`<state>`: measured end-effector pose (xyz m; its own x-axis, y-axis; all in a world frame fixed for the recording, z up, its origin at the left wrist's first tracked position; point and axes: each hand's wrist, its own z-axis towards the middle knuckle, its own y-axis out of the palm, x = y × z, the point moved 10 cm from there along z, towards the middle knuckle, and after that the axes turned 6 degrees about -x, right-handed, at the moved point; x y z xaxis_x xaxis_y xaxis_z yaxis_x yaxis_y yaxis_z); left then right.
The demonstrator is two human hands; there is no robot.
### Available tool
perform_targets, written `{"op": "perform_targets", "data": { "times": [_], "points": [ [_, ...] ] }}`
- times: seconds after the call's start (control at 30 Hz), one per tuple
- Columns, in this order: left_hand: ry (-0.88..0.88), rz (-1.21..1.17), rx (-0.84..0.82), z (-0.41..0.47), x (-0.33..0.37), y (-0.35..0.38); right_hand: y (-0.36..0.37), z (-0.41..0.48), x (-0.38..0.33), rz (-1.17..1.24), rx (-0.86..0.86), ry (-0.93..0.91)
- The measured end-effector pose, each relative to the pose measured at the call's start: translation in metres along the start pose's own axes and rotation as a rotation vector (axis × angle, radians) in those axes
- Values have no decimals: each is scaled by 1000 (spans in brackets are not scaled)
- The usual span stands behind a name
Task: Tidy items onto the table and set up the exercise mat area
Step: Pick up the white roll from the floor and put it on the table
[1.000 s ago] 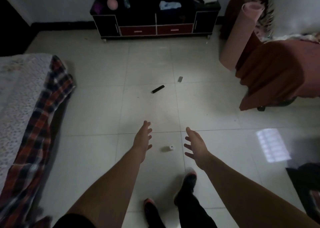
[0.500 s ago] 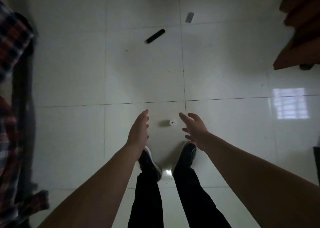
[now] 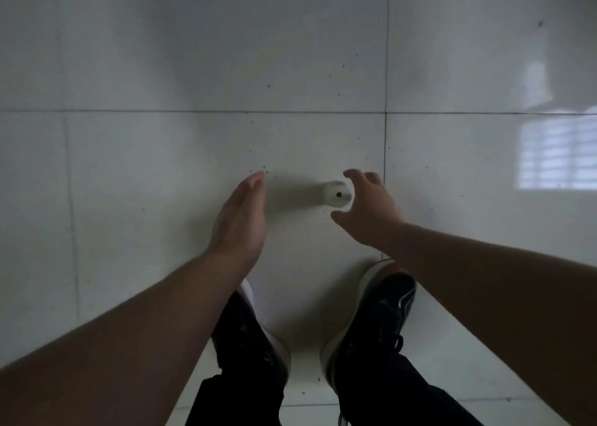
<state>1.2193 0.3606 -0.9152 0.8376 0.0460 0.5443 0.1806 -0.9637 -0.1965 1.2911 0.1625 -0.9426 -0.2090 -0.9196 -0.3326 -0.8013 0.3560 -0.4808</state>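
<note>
A small white cylinder (image 3: 336, 194) with a dark hole in its end lies on the pale tiled floor (image 3: 161, 150) just ahead of my feet. My right hand (image 3: 368, 209) curls around its right side, thumb and fingers spread apart, not closed on it. My left hand (image 3: 242, 218) hangs flat and empty a short way to the cylinder's left, fingers together and pointing forward.
My two dark shoes (image 3: 374, 315) stand right below the hands. A bright window reflection (image 3: 555, 154) lies on the tiles at the right. Dark specks dot the floor.
The view has tipped down and closer to the floor; the furniture, rolled mat and dark items have left the frame. My right hand has reached up to the white cylinder.
</note>
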Motion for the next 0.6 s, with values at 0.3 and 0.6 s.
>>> {"op": "perform_targets", "data": {
  "times": [0.3,0.6],
  "points": [
    [-29,-58,8,49,-37,15,18,57,4,53,127,-1],
    [139,-58,35,-28,126,-35,-150,-34,-89,292,284,-85]
  ]
}}
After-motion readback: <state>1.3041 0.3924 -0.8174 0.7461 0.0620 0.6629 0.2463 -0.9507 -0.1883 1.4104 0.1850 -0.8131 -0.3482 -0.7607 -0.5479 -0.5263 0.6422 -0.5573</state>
